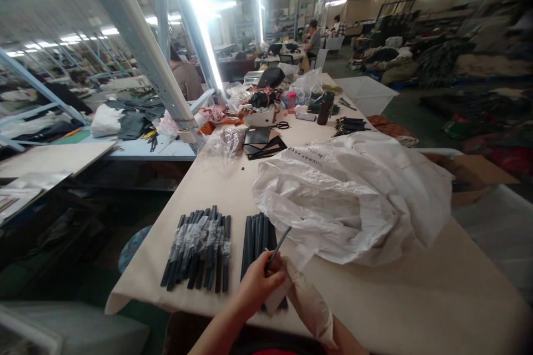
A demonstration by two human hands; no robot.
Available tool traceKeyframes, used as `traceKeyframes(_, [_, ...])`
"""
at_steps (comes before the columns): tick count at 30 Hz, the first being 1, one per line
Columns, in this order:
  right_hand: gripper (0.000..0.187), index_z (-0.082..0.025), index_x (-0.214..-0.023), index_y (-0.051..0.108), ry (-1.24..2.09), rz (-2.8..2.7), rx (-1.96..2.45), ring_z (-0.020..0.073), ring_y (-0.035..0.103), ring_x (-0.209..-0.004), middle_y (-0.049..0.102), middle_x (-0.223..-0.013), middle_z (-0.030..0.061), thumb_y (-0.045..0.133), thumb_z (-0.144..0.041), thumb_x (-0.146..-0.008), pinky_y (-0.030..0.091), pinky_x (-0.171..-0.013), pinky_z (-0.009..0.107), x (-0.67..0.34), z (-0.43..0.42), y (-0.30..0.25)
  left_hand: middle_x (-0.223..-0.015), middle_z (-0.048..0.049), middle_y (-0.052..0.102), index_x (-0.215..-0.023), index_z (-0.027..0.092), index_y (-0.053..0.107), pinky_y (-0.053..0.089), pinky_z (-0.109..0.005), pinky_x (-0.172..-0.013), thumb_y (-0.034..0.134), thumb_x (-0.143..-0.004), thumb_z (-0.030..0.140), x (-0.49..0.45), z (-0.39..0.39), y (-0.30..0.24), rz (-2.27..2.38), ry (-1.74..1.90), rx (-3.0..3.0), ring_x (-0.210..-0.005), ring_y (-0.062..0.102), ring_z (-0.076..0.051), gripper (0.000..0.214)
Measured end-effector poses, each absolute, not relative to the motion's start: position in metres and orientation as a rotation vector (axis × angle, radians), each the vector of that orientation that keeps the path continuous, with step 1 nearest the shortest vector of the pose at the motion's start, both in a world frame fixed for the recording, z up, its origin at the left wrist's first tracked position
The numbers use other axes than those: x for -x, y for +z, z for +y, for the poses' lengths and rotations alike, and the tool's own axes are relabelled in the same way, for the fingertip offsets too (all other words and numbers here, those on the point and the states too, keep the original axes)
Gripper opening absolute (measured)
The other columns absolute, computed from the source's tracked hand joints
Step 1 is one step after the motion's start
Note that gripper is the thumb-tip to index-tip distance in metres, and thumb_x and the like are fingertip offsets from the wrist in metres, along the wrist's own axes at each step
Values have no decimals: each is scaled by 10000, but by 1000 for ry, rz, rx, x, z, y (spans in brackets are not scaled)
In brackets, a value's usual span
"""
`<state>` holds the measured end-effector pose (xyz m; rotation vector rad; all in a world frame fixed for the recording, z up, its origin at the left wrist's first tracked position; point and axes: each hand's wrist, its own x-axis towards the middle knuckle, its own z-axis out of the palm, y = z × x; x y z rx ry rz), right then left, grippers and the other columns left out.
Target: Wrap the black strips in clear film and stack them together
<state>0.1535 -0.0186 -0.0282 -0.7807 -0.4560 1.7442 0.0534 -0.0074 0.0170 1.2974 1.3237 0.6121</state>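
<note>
My left hand [259, 279] is bare and closed around a thin dark strip [283, 241], which points up and away to the right. A white or cream glove covers my right hand [303, 294], which meets the left one at the strip's lower part. Its fingers are curled in, and what they grip is hidden. A pale, blurred sheet-like piece [277, 298] shows below and between the hands. Just beyond them lies a pile of bare dark strips [255, 236]. Left of that, a row of dark strips wrapped at the middle in clear film [197, 247] lies on the table.
A large crumpled white sack [353, 199] covers the table's right side. Farther back on the cream tabletop [204, 183] are black flat pieces [260, 141], scissors [282, 125], a dark bottle [325, 108] and a pink cup [291, 102]. A slanted metal post [141, 39] rises at left. People sit farther off.
</note>
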Motion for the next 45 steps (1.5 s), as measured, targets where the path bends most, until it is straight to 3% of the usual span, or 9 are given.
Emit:
traceKeyframes(6, [366,-192,-900,686,1811,-581,722,230,583,-966,692,-912,54,619,-478,-682,430,-867,341,-150,-23,-6,-574,53,502,-684,162,497,367,-199,-512,580,-630,237,-33,-21,9,1561,744,-1274,-543,466,-100,124])
traceKeyframes(9, [297,-168,-899,688,1839,-629,786,194,596,-925,692,-927,58,673,-366,-677,407,-890,306,-149,-30,-6,-521,80,438,-685,179,460,307,-188,-411,560,-679,363,-24,-26,7,1519,720,-1250,-426,388,-72,210])
traceKeyframes(12, [242,-165,-768,697,1815,-406,835,160,615,-789,700,-823,37,722,-355,-621,450,-807,286,-150,-28,-15,-589,57,499,-765,174,483,302,-188,-397,489,-736,460,-12,-32,13,1456,715,-1258,-416,378,-66,288])
traceKeyframes(18, [257,-189,-702,668,1754,-144,952,77,515,-554,612,-638,-36,739,-403,-578,416,-525,193,-162,-19,-22,-632,20,528,-846,146,563,375,-215,-553,437,-800,451,8,-51,34,1478,636,-1411,-582,488,-112,333])
traceKeyframes(24, [262,-184,-878,680,1790,-451,799,82,481,-668,588,-750,-9,713,-310,-650,399,-621,184,-170,-18,-6,-764,-25,612,-902,152,596,400,-237,-653,445,-811,436,8,-58,51,1503,555,-1542,-721,543,-161,334])
traceKeyframes(31, [332,-189,-845,694,1688,-469,999,85,369,-549,447,-566,-34,647,-468,-671,334,-534,207,-176,-16,-13,-823,-22,652,-885,180,615,411,-232,-709,466,-808,378,12,-57,64,1504,476,-1648,-785,580,-174,259])
traceKeyframes(37, [379,-145,-759,695,1546,-698,1118,69,322,-480,426,-505,-36,607,-507,-688,243,-450,219,-179,-15,-4,-865,-22,655,-907,203,623,411,-230,-736,488,-782,335,9,-56,69,1527,461,-1723,-807,576,-174,226])
traceKeyframes(41, [382,-142,-635,681,1499,-796,1250,77,328,-417,414,-425,-42,669,-522,-597,245,-421,238,-171,-15,5,-727,-9,612,-877,175,595,400,-221,-622,504,-757,382,4,-44,65,1569,537,-1591,-679,545,-155,256])
traceKeyframes(45, [263,-185,-622,674,1450,-844,1277,114,448,-518,544,-532,-16,728,-435,-561,341,-509,249,-162,-18,0,-542,59,428,-661,170,507,301,-196,-492,534,-708,429,-13,-26,57,1589,597,-1506,-530,403,-99,265])
